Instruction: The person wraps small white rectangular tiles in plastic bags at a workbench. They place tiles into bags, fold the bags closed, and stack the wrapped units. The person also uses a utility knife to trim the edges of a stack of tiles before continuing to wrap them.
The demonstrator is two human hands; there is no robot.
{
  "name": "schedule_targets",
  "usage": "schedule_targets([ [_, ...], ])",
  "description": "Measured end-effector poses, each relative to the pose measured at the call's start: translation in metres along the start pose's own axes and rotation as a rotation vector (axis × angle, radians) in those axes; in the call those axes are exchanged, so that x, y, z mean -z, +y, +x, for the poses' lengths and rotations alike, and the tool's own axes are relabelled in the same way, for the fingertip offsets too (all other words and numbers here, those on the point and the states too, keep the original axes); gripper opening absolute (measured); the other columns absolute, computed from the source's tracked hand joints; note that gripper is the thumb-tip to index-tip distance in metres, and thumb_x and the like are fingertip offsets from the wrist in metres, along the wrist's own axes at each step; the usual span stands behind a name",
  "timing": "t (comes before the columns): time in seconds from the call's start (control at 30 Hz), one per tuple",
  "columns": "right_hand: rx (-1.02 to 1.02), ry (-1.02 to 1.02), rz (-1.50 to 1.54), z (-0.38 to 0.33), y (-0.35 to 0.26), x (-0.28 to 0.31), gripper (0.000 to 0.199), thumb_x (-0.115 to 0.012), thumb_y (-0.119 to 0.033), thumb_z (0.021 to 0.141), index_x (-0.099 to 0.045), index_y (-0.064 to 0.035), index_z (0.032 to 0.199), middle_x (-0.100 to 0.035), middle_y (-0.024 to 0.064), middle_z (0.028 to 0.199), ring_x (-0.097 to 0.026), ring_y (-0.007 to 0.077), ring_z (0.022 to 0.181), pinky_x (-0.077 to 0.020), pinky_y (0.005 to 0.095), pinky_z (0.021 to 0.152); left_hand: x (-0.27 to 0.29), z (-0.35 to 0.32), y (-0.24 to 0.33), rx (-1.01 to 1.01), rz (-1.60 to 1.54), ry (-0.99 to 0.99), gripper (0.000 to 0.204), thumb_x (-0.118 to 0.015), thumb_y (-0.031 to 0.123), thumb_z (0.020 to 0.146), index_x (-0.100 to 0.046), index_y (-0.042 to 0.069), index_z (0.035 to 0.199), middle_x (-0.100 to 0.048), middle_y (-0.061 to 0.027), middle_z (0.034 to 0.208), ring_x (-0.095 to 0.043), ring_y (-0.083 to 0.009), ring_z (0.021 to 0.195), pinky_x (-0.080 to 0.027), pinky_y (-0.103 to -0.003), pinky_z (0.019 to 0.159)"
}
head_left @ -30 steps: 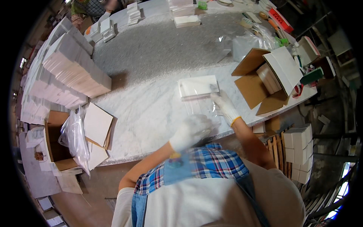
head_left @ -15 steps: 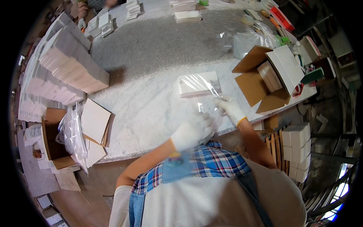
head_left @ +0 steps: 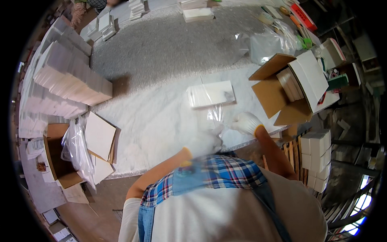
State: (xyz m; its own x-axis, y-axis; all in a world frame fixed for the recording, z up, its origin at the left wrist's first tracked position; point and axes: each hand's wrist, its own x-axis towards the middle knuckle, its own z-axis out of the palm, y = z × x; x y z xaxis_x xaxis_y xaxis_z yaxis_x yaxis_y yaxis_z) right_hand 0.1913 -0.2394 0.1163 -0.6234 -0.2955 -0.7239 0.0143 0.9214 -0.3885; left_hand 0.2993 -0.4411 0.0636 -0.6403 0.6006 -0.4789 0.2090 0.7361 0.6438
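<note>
A white slab or flat stack of tiles (head_left: 210,94) lies on the marble worktop, partly covered by clear plastic film. A loose end of that plastic film (head_left: 215,113) hangs off its near side toward me. My left hand (head_left: 203,142), in a white glove, is smeared by motion near the table's front edge, so its fingers cannot be made out. To the right of the film's loose end is my right hand (head_left: 244,122), gloved in white with a yellow cuff. Its fingers look curled in, and whatever they may hold is hidden.
At right an open cardboard box (head_left: 266,99) holds several white slabs, with plastic bags (head_left: 268,46) behind it. Tall stacks of white tiles (head_left: 72,74) stand at left, above another open box (head_left: 60,161) with clear plastic draped over it. A co-worker's sleeve (head_left: 78,14) shows far left.
My left hand has swung down and blurred. My right hand has drawn a little down, away from the film, with its fingers curling in. The film's loose end now hangs between the hands.
</note>
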Motion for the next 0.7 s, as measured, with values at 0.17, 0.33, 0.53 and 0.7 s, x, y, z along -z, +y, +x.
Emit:
schedule_targets([
  [0.17, 0.104, 0.234, -0.360, 0.006, -0.020, 0.055, 0.041, -0.067, -0.046, 0.083, -0.075, -0.0054, 0.087, -0.074, 0.0172, 0.090, -0.068, 0.0370, 0.080, -0.0535, 0.0466, 0.077, 0.006, 0.016, -0.019, 0.241, -0.862, -0.184, 0.044, -0.061, 0.020, 0.095, -0.062, 0.016, 0.138, -0.058, -0.0150, 0.141, -0.055, -0.0273, 0.131, -0.050, -0.040, 0.104],
  [0.33, 0.228, 0.656, -0.387, 0.070, -0.115, 0.145, 0.046, -0.067, -0.046, 0.087, -0.072, -0.0124, 0.118, -0.073, 0.0206, 0.105, -0.068, 0.0369, 0.106, -0.0533, 0.0470, 0.091, 0.013, 0.021, -0.029, 0.160, -1.053, -0.165, 0.043, -0.061, 0.021, 0.095, -0.063, 0.016, 0.138, -0.059, -0.0155, 0.140, -0.056, -0.0281, 0.130, -0.050, -0.040, 0.104],
  [0.53, 0.275, 0.868, -0.591, 0.253, -0.184, 0.239, 0.064, -0.076, -0.039, 0.082, -0.058, -0.0134, 0.138, -0.066, 0.0149, 0.130, -0.062, 0.0367, 0.121, -0.0526, 0.0491, 0.099, 0.017, 0.034, -0.044, 0.101, -1.139, -0.187, 0.043, -0.061, 0.023, 0.095, -0.063, 0.015, 0.138, -0.060, -0.0161, 0.140, -0.057, -0.0290, 0.128, -0.050, -0.040, 0.103],
  [0.7, 0.320, 0.848, -0.834, 0.360, -0.202, 0.300, 0.072, -0.081, -0.035, 0.076, -0.054, -0.0134, 0.139, -0.061, 0.0138, 0.137, -0.057, 0.0351, 0.129, -0.0510, 0.0498, 0.102, 0.030, 0.041, -0.063, 0.094, -1.197, -0.197, 0.043, -0.061, 0.024, 0.095, -0.064, 0.015, 0.137, -0.060, -0.0166, 0.139, -0.058, -0.0297, 0.126, -0.050, -0.041, 0.103],
])
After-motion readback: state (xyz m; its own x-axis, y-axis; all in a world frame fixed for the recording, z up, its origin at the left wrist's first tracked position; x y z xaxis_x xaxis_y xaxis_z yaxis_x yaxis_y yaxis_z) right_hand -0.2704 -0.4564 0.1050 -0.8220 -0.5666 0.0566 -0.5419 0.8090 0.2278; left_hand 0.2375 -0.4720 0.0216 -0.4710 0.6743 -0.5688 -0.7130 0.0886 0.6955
